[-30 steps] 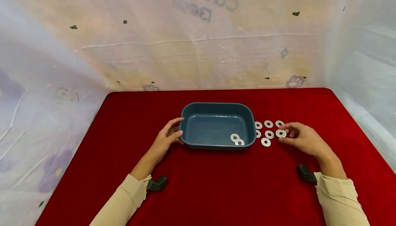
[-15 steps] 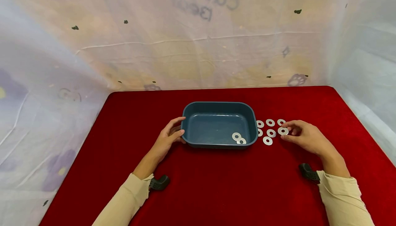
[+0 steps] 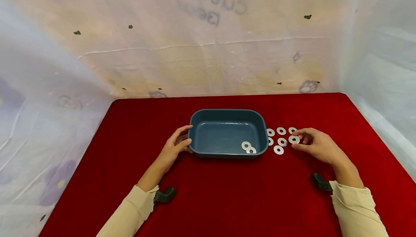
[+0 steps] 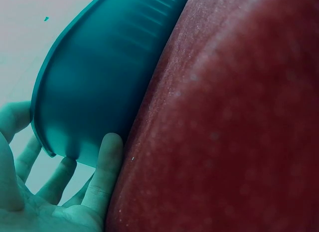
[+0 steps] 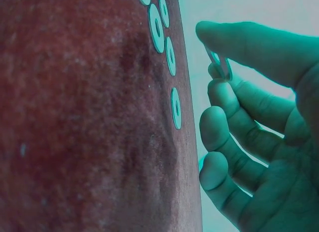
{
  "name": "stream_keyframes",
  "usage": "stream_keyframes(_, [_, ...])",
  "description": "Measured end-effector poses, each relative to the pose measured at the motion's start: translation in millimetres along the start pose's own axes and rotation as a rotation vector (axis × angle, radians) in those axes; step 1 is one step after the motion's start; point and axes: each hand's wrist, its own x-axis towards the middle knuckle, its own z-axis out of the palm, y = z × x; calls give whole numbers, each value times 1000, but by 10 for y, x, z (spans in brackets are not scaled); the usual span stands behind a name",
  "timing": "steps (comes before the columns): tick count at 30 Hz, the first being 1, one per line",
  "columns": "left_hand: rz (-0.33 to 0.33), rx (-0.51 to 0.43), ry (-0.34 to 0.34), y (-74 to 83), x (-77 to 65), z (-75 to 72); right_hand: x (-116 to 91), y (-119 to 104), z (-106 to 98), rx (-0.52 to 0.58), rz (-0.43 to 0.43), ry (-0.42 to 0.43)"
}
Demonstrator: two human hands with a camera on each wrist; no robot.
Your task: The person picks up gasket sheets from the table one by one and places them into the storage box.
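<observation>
In the head view my left hand point(image 3: 172, 146) is at the left end of a dark blue rectangular tub point(image 3: 227, 128). Its extended fingers touch the tub's end wall and rim, as the left wrist view also shows. Two flat metal washers point(image 3: 246, 145) lie in the tub's front right corner, one overlapping the other. My right hand point(image 3: 320, 146) pinches another washer point(image 3: 294, 139) between thumb and fingertips. The right wrist view shows that washer point(image 5: 219, 62) raised off the cloth. Several more washers point(image 3: 282, 142) lie flat just right of the tub.
A red cloth point(image 3: 224, 193) covers the table. Pale patterned sheeting point(image 3: 208, 60) rises behind its far edge and along both sides. The tub's right wall partly hides the two nearest washers. A dark strap-mounted device point(image 3: 165, 195) sits at each wrist.
The head view tilts slightly. Both hands, the tub and the washers keep their places relative to one another, with the washer held throughout.
</observation>
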Motion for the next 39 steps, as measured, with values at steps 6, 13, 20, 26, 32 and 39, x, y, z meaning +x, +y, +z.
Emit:
stream_keyframes(6, [5,-1,-10,-27,19,2,-32,11,-12,4,-7,16])
stream_keyframes(13, [7,1,-13,-25,26,-23,-14,-29,-30,26,-6,18])
stream_keyframes(20, [0,4,-9,-27,2,-29,-21,-92,-18,71,-34,81])
stream_keyframes(26, [-4,2,-5,-22,-2,-23,-39,-174,-64,79,-35,99])
stream_keyframes(32, [-1,-2,-6,-17,-2,-21,-50,-223,-88,96,-33,92])
stream_keyframes(39, [3,-1,-4,-24,1,-24,-51,-245,-85,109,-46,108])
